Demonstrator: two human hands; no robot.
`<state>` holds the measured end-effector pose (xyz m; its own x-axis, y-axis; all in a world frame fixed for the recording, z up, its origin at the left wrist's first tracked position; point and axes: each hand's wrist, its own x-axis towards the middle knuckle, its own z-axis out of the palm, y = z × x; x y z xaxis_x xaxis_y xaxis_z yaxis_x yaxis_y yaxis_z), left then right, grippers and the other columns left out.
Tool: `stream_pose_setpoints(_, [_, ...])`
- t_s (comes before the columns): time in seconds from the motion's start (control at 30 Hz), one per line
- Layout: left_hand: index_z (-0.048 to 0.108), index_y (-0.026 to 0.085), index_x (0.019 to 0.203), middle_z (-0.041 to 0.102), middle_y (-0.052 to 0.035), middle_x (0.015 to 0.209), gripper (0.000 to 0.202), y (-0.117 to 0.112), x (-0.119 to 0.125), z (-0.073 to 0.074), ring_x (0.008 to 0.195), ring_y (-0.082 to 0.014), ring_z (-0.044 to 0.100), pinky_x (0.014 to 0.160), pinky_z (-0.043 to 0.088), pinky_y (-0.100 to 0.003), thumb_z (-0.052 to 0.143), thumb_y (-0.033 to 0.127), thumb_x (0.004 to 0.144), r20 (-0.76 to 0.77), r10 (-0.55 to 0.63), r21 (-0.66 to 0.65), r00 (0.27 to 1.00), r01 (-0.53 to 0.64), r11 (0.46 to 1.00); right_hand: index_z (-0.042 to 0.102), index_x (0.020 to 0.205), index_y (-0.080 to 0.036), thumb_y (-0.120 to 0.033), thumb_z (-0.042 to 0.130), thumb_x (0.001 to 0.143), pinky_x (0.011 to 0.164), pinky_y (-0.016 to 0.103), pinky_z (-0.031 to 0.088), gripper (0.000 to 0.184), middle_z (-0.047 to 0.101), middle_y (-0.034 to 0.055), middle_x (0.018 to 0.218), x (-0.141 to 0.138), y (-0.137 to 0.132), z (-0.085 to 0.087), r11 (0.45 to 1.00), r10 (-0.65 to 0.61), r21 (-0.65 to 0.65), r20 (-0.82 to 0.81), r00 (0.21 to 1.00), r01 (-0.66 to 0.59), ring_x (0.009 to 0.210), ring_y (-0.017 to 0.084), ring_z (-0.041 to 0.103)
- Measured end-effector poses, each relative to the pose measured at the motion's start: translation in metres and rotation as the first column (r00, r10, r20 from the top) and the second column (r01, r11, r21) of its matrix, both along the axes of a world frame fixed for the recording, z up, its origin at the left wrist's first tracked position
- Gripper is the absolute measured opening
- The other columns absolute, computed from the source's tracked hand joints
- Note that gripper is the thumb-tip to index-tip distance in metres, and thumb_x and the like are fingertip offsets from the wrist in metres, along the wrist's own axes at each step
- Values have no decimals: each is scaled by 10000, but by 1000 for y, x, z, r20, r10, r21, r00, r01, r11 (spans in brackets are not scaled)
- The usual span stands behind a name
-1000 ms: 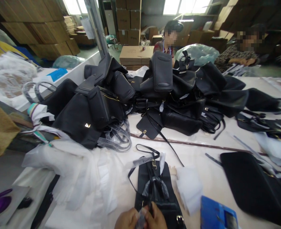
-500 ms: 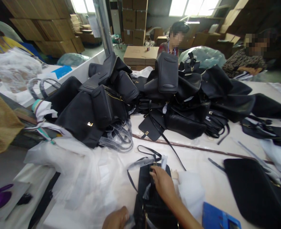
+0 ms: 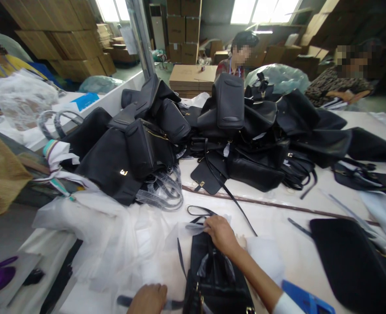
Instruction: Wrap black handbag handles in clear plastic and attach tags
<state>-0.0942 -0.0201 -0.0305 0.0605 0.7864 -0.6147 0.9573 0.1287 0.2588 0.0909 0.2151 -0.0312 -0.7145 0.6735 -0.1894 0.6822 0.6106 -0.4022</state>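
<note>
A black backpack (image 3: 223,283) lies on the white table in front of me, with gold zips and a buckle near its lower end. At its top end my right hand (image 3: 221,234) pinches a piece of clear plastic film (image 3: 193,227) by the bag's thin straps. My left hand (image 3: 149,298) is at the bottom, left of the bag, its fingers curled over a dark strap (image 3: 175,304) that shows on both sides of it. More clear film (image 3: 206,265) sits on the bag's front. The palms and fingertips of both hands are hidden.
Black bags (image 3: 153,144) are heaped across the table's far side. Thin white sheets (image 3: 114,235) lie at the left. A blue object (image 3: 305,298) and a black bag (image 3: 350,257) lie at the right. Three people work beyond, one (image 3: 238,56) behind the heap.
My right hand has moved slightly up at the bag's top, and the film there has spread to the left. My left hand has shifted left and down, and the strap under it now shows.
</note>
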Motion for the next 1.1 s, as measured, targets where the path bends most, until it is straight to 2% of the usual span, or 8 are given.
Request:
stream_pose_setpoints(0.1, [653,161,896,709,-109,919,297,6,12,15,857,-269,650,783,462,-390,395,28,829,-13,-49,95,999,50,994,591,896,-214,-224,488,888,666,203,392,104,641,-38,797,-3,-21,24,960,6,-274,-191,982,-60,746,129,583])
stream_pose_setpoints(0.17, [646,173,890,701,-94,916,289,11,21,24,864,-265,637,800,464,-407,415,17,816,18,-95,166,995,90,982,595,888,-206,-231,489,876,624,196,381,110,635,-42,752,-9,-40,35,869,-51,-481,-328,943,-120,689,123,577])
stream_pose_setpoints(0.3, [634,189,866,678,-66,853,232,13,29,33,805,-229,622,754,474,-360,467,34,818,56,-152,390,987,119,913,640,854,-197,-220,510,834,586,196,368,133,636,-30,678,-19,-76,38,742,-73,-642,-364,929,-193,621,124,562])
stream_pose_setpoints(0.47, [619,191,835,644,-64,773,215,7,30,36,726,-218,611,657,480,-337,427,113,891,21,-144,596,989,103,796,671,827,-209,-147,521,769,524,180,320,172,653,-29,666,-7,-97,25,751,28,-623,-305,952,-221,603,124,553])
stream_pose_setpoints(0.7, [612,185,790,605,-58,776,312,7,38,35,749,-179,601,682,511,-285,345,135,944,233,-54,607,971,-102,788,678,884,-208,-136,523,761,522,222,268,211,690,9,708,8,-94,34,844,252,-425,-222,942,-326,619,153,583])
stream_pose_setpoints(0.83, [615,181,828,616,-64,876,337,7,42,33,852,-158,618,763,515,-260,310,166,969,374,-17,569,927,-215,793,676,945,-210,-132,523,772,510,226,264,244,719,27,768,10,-92,42,827,355,-393,-194,915,-403,642,165,615])
stream_pose_setpoints(0.97, [634,197,848,656,-74,998,322,4,43,29,967,-163,631,832,505,-247,338,218,974,366,-21,605,930,-221,765,692,885,-230,-130,517,800,508,217,282,219,726,3,757,10,-94,40,807,397,-380,-219,891,-453,639,150,627])
stream_pose_setpoints(1.1, [622,206,830,684,-60,905,339,-3,43,25,887,-171,643,789,510,-261,333,307,977,392,49,553,918,-278,785,685,834,-224,-129,549,767,489,216,277,179,726,-2,753,8,-95,33,788,455,-385,-164,875,-481,635,152,635])
